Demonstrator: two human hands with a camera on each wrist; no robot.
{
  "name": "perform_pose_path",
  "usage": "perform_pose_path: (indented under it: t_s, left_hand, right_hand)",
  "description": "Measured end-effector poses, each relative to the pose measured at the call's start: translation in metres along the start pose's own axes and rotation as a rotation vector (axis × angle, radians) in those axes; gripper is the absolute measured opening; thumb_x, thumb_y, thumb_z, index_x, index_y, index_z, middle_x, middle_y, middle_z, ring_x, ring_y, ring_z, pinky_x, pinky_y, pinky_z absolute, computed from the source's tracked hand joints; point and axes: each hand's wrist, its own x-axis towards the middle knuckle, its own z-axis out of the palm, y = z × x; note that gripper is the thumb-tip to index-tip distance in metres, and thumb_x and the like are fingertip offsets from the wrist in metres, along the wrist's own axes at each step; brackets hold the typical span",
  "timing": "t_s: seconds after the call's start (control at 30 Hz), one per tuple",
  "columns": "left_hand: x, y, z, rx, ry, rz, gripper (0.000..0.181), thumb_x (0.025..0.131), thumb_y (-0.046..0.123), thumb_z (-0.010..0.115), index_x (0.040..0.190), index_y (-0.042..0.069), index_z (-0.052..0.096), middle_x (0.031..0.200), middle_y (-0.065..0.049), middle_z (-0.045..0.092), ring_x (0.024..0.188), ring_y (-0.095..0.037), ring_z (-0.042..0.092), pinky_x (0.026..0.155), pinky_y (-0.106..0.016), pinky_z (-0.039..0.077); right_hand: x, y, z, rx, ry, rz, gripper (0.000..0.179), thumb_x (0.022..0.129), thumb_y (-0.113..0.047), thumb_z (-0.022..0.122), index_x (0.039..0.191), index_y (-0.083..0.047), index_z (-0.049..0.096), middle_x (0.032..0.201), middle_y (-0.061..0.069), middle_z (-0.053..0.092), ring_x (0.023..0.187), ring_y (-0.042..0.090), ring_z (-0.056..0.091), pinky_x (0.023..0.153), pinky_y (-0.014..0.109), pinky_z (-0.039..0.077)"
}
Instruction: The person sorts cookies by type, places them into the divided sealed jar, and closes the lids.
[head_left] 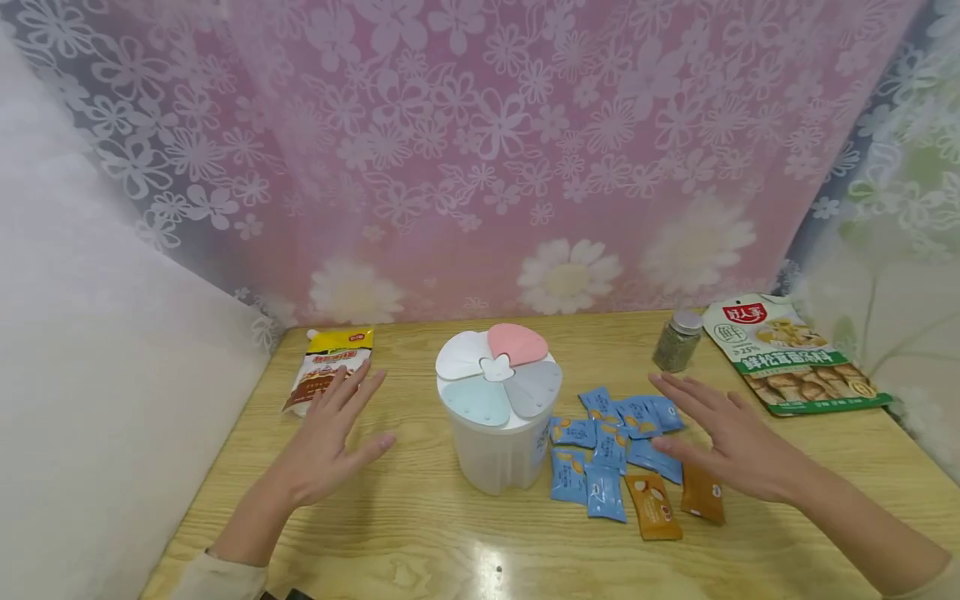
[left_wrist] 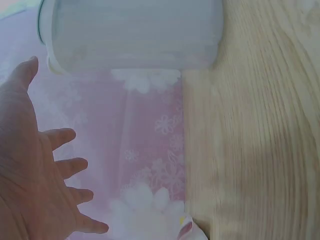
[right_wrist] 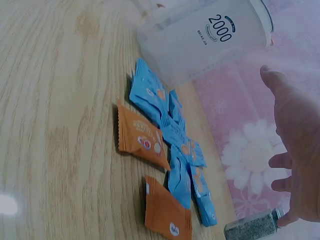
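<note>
A translucent plastic canister [head_left: 498, 454] stands mid-table, its round lid [head_left: 465, 357] divided into white, pink, grey and pale-green petals. To its left my left hand [head_left: 322, 446] hovers with fingers spread, holding nothing; beyond its fingertips lies a yellow, white and brown pouch [head_left: 318, 379]. My right hand [head_left: 738, 442] is held up on the other side, fingers extended and nothing in its grasp. Between the right hand and the canister several blue packets [head_left: 611, 446] lie in a loose cluster, with two orange-brown packets [head_left: 654, 507] nearer the front. The right wrist view shows "2000" printed on the canister [right_wrist: 200, 40].
A glass jar of dried green herb [head_left: 677, 343] with a silvery cap stands behind the right hand. Further right lies a green-and-white mushroom-pictured bag [head_left: 795, 354]. A pink flowered cloth [head_left: 465, 167] hangs behind the wooden table [head_left: 405, 533], and a white sheet [head_left: 97, 333] borders the left.
</note>
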Motion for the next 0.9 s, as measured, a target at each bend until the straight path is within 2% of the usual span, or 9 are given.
perform_pose_path:
  t_s: [0.17,0.3,0.43,0.6,0.73,0.9]
  left_hand:
    - [0.006,0.009,0.006,-0.167,-0.006,0.037,0.078,0.097,0.039,0.062,0.159,0.038,0.016,0.168,0.001,0.012,0.154,-0.039,0.004,0.110,-0.077,0.016]
    - [0.012,0.018,0.013,-0.279,-0.032,0.054,0.077,0.097,0.034,0.062,0.159,0.037,0.016,0.168,0.005,0.011,0.155,-0.035,0.002,0.110,-0.077,0.017]
    - [0.020,0.024,0.023,-0.309,-0.052,0.066,0.077,0.097,0.036,0.061,0.159,0.037,0.016,0.168,0.006,0.012,0.156,-0.032,0.003,0.112,-0.076,0.016]
    - [0.030,0.027,0.030,-0.358,-0.034,0.111,0.076,0.097,0.040,0.059,0.160,0.035,0.016,0.168,0.005,0.014,0.155,-0.032,0.007,0.114,-0.072,0.017]
    - [0.034,0.030,0.035,-0.515,-0.069,0.173,0.077,0.099,0.044,0.057,0.161,0.027,0.015,0.168,-0.001,0.015,0.155,-0.033,0.012,0.117,-0.067,0.017]
    - [0.040,0.034,0.042,-0.736,-0.147,0.223,0.088,0.097,0.054,0.058,0.161,0.022,0.007,0.168,-0.006,0.010,0.155,-0.032,0.013,0.120,-0.058,0.019]
  right_hand:
    - [0.008,-0.008,0.001,0.053,-0.013,-0.054,0.075,0.096,-0.034,0.066,0.158,-0.034,0.024,0.157,0.010,0.041,0.139,0.046,0.039,0.098,0.073,0.034]
    - [0.018,-0.014,0.007,0.116,-0.044,-0.074,0.075,0.097,-0.033,0.065,0.159,-0.034,0.022,0.158,0.008,0.039,0.140,0.044,0.040,0.098,0.070,0.039]
    - [0.026,-0.019,0.013,0.204,-0.055,-0.072,0.077,0.096,-0.031,0.067,0.158,-0.036,0.022,0.160,0.003,0.037,0.140,0.038,0.042,0.100,0.067,0.041]
    - [0.039,-0.030,0.022,0.265,-0.028,-0.127,0.084,0.091,-0.028,0.074,0.158,-0.033,0.024,0.157,-0.003,0.041,0.134,0.023,0.050,0.097,0.053,0.048]
    - [0.049,-0.039,0.031,0.308,-0.015,-0.181,0.085,0.090,-0.024,0.075,0.158,-0.030,0.025,0.156,-0.002,0.043,0.131,0.015,0.051,0.097,0.042,0.050]
    - [0.061,-0.055,0.038,0.403,-0.014,-0.193,0.083,0.091,-0.023,0.075,0.157,-0.033,0.026,0.155,-0.004,0.044,0.134,0.024,0.051,0.098,0.041,0.051]
